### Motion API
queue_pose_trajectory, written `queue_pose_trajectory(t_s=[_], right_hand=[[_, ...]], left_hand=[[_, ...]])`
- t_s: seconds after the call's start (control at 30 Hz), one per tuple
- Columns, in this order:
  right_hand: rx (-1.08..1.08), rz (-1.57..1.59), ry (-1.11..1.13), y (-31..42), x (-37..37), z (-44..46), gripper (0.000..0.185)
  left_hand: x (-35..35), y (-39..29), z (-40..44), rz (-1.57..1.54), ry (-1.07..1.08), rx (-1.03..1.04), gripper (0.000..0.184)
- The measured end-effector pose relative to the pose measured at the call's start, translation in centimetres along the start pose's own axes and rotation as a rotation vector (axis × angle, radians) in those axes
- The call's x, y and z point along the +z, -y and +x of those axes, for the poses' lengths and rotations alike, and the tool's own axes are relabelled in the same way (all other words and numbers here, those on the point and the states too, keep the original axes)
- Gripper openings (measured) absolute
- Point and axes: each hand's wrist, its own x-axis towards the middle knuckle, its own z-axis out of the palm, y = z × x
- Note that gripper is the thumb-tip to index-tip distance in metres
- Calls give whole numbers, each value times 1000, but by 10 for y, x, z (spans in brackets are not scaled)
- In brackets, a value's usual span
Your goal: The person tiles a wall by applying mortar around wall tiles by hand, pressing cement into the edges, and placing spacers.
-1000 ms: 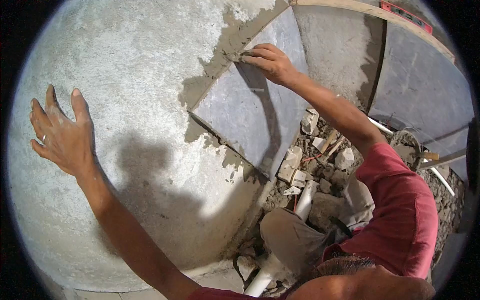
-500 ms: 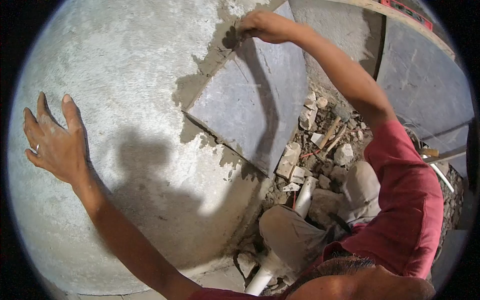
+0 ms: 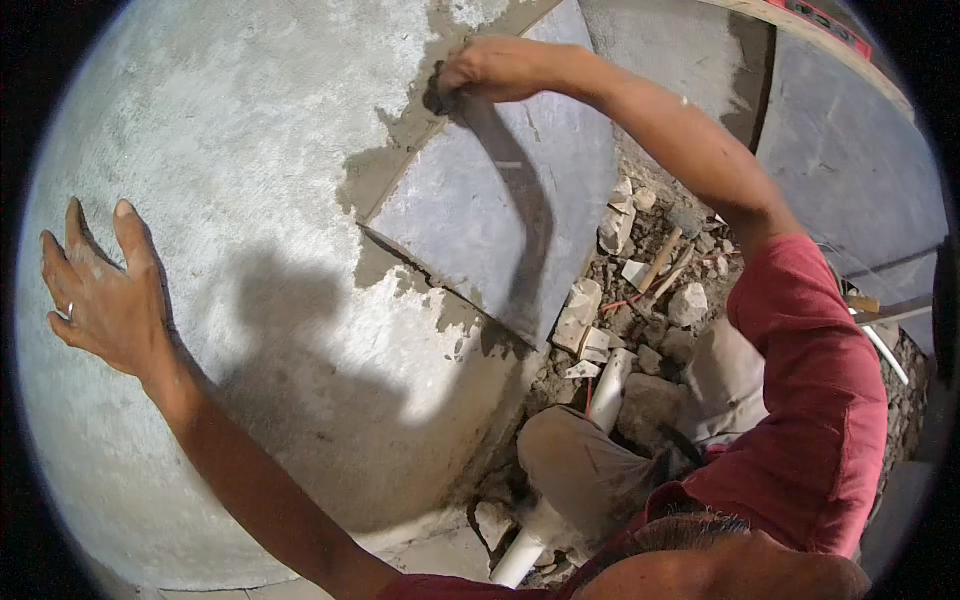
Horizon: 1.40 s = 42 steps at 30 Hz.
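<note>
My left hand [image 3: 110,295] lies with its fingers spread on the grey plastered wall [image 3: 200,150]; a ring shows on one finger. At the upper edge of the grey tile [image 3: 480,205], my right hand [image 3: 485,72] has its fingers bent together against a strip of wet mortar [image 3: 375,170]. Whatever those fingers may hold is too dark and blurred to make out. The tile is tilted on the wall, and more mortar shows below its lower left edge.
Rubble [image 3: 640,375] and a white pipe [image 3: 610,390] lie beside my knees. A hammer [image 3: 663,260] rests on the rubble. Farther right are another grey tile [image 3: 850,150], a wooden strip [image 3: 780,18] and a red level [image 3: 825,25].
My right hand has moved up and left along the tile's mortared edge, then slightly down. My left hand stays spread on the wall, a little lower and further left in view.
</note>
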Motion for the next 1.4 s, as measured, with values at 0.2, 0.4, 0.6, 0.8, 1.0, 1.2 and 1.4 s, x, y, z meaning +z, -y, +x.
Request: queue_pose_trajectory(t_s=[0.2,0.4,0.6,0.8,1.0,1.2,1.4], right_hand=[[49,239,10,-11,-41,1,16],[85,-82,-594,13,42,-31,30],[40,-157,-379,20,45,-33,29],[125,242,65,-13,-24,-21,13],[19,47,-352,16,-4,-31,21],[34,20,6,24,1,-2,19],[16,303,364,27,-27,49,17]], left_hand=[[-2,3,1,86,59,9,53],[0,3,1,124,92,-13,53],[3,8,-1,189,107,14,53],[2,6,0,152,95,-2,53],[3,7,-2,232,132,4,53],[1,5,0,224,138,1,54],[2,5,1,78,44,0,53]])
